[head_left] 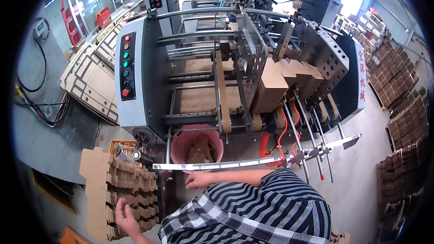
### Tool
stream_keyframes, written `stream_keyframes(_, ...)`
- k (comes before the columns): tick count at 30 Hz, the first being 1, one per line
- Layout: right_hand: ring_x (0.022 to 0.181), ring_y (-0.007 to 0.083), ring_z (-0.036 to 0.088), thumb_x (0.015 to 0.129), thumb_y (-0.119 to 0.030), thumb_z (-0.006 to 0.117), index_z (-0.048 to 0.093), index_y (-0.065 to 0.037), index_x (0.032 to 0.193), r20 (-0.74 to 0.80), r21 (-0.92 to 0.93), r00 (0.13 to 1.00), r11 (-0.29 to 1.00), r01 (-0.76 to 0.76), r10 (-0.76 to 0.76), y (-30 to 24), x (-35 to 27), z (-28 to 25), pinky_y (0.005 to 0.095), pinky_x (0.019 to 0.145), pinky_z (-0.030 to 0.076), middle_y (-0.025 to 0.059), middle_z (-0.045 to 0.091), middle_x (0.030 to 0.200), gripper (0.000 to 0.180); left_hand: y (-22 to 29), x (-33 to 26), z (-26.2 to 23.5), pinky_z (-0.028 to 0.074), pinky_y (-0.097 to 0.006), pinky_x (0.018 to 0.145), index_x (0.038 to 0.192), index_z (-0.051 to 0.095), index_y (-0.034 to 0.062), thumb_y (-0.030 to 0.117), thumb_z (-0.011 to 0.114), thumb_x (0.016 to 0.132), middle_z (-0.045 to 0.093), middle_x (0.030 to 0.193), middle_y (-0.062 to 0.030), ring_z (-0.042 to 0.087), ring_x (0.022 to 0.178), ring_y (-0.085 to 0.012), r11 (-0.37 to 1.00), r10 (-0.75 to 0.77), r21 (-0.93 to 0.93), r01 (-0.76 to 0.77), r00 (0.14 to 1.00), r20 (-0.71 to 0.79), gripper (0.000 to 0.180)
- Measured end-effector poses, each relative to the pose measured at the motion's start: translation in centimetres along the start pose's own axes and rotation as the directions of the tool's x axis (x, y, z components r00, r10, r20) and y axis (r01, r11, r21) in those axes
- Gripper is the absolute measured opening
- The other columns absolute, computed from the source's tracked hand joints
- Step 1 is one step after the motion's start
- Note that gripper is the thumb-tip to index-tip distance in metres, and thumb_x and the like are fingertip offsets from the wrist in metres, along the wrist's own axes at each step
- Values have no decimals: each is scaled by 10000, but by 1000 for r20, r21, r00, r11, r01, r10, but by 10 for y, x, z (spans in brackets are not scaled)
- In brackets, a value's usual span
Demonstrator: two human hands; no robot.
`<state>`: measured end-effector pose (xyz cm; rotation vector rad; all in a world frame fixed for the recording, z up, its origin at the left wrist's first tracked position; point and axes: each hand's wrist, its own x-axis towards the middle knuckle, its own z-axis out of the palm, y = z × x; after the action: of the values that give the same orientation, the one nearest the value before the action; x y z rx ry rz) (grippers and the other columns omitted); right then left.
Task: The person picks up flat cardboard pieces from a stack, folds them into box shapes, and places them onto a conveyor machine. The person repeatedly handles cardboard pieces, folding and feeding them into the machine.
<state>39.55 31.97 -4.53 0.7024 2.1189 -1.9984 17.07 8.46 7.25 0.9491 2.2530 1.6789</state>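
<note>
A stack of flat cardboard blanks (120,190) is seen at the near left, and its near edge is touched by the left hand (126,219), whose fingers are loosely spread with nothing gripped. The right hand (199,180) is laid, half curled and holding nothing, just beside the stack's right side, below a long metal rail (235,164). Farther off, a pink bucket (181,142) of scraps is set under the grey machine (135,108), where folded cartons (271,86) are loaded at the right.
</note>
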Motion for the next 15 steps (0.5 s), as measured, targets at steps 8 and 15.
stream_keyframes(8, 729, 130, 616, 785, -253, 653, 610, 34, 1062, 27, -117, 1000, 993, 11, -8, -31, 33, 16, 264, 671, 499, 76, 659, 839, 401, 12, 5, -71, 398, -337, 940, 1198, 525, -32, 78, 497, 903, 548, 1210, -135, 525, 1093, -245, 880, 207, 474, 28, 875, -438, 316)
stream_keyframes(15, 788, 148, 607, 798, -254, 637, 606, 28, 1089, -51, -10, 996, 997, 77, -77, -78, 61, 41, 287, 721, 488, 90, 652, 906, 406, -19, 42, -110, 340, -397, 999, 1125, 559, -15, 39, 566, 809, 551, 1186, -159, 483, 1146, -301, 806, 406, 576, -137, 836, -369, 321)
